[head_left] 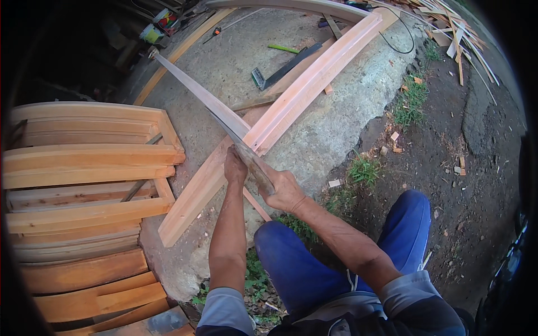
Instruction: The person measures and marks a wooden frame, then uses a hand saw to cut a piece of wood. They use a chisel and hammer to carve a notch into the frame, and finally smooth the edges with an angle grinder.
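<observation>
My right hand point(284, 191) is closed round the worn, flat wooden handle of a hand tool point(258, 175), seen nearly edge-on. Its narrow dark metal blade runs up and away to the left; it looks like a handsaw. Close beside the handle is my left hand point(235, 166), fingers curled and partly hidden, so what they grip does not show. Under the tool, the near end of a pinkish grooved beam point(314, 84) meets a long, thinner timber point(193, 85). A pale, broad board point(193, 193) slants beneath them toward the lower left.
Stacked curved wooden frames point(89, 159) stand at the left. A black-bladed square point(288, 66) and a green-handled tool point(283, 49) lie on the concrete slab point(342, 131). Wood strips point(459, 42) are heaped at far right. Grass tufts point(364, 169) and offcuts dot the dirt.
</observation>
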A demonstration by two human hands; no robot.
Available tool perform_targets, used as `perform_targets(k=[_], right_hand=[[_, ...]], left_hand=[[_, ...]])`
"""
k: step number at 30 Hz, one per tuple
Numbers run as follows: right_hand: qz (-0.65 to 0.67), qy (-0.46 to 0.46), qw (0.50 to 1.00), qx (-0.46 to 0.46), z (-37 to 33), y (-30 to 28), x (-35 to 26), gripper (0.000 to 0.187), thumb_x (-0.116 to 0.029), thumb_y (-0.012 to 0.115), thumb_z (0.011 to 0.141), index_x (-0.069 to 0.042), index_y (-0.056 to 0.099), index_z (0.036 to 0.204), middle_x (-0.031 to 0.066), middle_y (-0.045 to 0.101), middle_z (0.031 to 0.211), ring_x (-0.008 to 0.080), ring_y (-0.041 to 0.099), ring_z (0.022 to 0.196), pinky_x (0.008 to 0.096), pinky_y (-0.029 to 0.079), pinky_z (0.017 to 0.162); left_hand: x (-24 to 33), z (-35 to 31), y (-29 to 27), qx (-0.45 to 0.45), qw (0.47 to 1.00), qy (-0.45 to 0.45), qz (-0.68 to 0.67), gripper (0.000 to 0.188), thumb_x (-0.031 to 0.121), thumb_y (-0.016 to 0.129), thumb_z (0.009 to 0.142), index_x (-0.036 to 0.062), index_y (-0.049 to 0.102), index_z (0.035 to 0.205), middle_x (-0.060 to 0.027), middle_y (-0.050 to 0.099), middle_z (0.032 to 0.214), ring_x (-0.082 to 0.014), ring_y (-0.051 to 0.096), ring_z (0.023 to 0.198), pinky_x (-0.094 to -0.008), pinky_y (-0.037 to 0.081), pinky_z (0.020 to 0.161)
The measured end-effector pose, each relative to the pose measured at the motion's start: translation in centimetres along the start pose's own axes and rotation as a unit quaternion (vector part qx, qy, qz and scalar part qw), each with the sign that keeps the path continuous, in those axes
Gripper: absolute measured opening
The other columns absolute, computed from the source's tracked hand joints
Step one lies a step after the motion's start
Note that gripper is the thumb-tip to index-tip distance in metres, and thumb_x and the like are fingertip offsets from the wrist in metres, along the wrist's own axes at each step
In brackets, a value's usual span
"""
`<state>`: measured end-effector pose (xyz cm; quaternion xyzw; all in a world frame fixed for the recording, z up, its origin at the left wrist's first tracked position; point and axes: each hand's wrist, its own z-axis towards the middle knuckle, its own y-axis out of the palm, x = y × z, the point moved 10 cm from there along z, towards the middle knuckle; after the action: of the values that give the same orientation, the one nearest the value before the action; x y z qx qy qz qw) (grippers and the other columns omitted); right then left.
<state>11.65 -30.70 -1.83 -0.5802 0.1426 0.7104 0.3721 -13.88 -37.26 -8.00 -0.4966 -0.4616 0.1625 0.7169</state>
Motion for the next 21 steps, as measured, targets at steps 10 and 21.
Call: perform_targets(k=[10, 21], right_hand=[[-0.021, -0.06, 0.998, 0.012, -15.4, -10.2, -7.4, 0.068, 0.001, 0.067, 0.082, 0.0, 0.055, 0.149, 0.0211, 0.075, 0.122, 0.0329, 0.079, 0.088, 0.038, 0.063, 0.078], [-0.038, -0.007, 0.999, -0.025, -20.4, -11.7, -6.5, 0.067, 0.002, 0.068, 0.083, 0.001, 0.054, 0.148, 0.0243, 0.072, 0.126, 0.0329, 0.079, 0.092, 0.0363, 0.063, 0.079]], left_hand=[[-2.3, 0.4, 1.5, -0.025, 0.998, -0.05, -0.006, 0.05, 0.042, 0.028, 0.112, 0.0054, 0.062, 0.114, -0.0289, 0.07, 0.113, -0.0513, 0.065, 0.106, -0.0588, 0.049, 0.091], [-0.4, -0.7, 0.3, -0.012, 0.997, -0.063, 0.032, 0.055, 0.045, 0.026, 0.112, 0.0045, 0.063, 0.117, -0.0258, 0.072, 0.11, -0.0496, 0.067, 0.107, -0.0596, 0.049, 0.092]])
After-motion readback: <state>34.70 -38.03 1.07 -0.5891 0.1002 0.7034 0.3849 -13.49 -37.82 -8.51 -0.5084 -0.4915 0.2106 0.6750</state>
